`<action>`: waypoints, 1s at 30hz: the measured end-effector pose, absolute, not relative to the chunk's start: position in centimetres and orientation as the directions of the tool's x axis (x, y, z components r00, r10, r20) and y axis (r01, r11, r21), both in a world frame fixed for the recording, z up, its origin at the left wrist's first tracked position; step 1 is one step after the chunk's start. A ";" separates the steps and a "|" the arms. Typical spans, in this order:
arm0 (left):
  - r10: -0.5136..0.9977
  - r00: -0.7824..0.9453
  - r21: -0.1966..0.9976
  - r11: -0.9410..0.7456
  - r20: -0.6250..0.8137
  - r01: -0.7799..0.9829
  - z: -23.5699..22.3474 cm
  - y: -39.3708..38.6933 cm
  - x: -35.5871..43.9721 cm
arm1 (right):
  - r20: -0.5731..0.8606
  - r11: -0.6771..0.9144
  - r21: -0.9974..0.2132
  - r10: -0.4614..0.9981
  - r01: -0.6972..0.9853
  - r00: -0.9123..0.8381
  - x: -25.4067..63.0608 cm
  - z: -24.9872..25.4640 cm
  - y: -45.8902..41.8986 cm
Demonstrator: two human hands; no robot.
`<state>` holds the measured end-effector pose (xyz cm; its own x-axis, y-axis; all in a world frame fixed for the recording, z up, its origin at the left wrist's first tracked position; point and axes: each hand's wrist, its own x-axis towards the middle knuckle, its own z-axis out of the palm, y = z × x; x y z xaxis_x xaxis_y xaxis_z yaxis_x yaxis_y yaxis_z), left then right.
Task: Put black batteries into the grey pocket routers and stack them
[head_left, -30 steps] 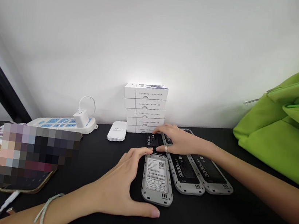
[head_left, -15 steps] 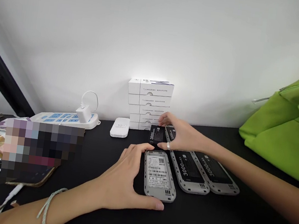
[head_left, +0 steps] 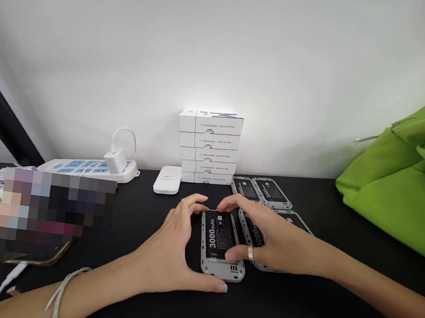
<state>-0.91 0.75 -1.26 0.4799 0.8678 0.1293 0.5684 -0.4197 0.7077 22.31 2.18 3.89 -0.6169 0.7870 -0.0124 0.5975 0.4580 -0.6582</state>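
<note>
My left hand (head_left: 169,250) curls around the left side of a grey handheld device casing (head_left: 223,271), its fingers by the far end and its thumb along the near edge. My right hand (head_left: 283,241) spans a black battery (head_left: 216,235) marked 3000mAh, fingers at its far end and thumb on its near end. The battery lies over the casing's recess; whether it is fully seated I cannot tell. Right beside it, partly under my right hand, are other casings (head_left: 302,220) with batteries in them. Two more casings (head_left: 272,193) with batteries lie farther back.
A stack of white boxes (head_left: 209,148) stands against the wall, with small white devices (head_left: 167,180) to its left. Farther left are a power strip (head_left: 130,171) with a charger (head_left: 115,159) and a phone (head_left: 41,256) on a cable. A green bag (head_left: 396,193) sits at the right.
My right hand has brought the battery from behind the near casing toward me and onto it, covering its label. My left hand stays around the casing.
</note>
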 end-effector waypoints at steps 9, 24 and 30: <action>0.842 0.497 0.706 -0.482 0.209 0.519 -1.3 0.9 -0.9 | 0.003 0.700 -0.372 0.657 0.609 -0.754 22.5 3.1 1.0; 0.723 0.549 0.493 -0.689 0.419 0.531 -1.1 0.3 -0.6 | 0.276 0.620 -0.414 0.783 0.666 -0.557 25.0 4.1 3.7; 0.765 0.604 0.510 -0.620 0.223 0.596 0.2 -0.1 -0.4 | 0.111 0.410 -0.471 0.906 0.781 -0.409 32.0 4.0 9.5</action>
<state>-0.41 -0.08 0.23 0.6040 0.7650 0.2233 0.5964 -0.6198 0.5100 32.02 9.51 4.03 -0.4089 0.9058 0.1113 0.7810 0.4104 -0.4708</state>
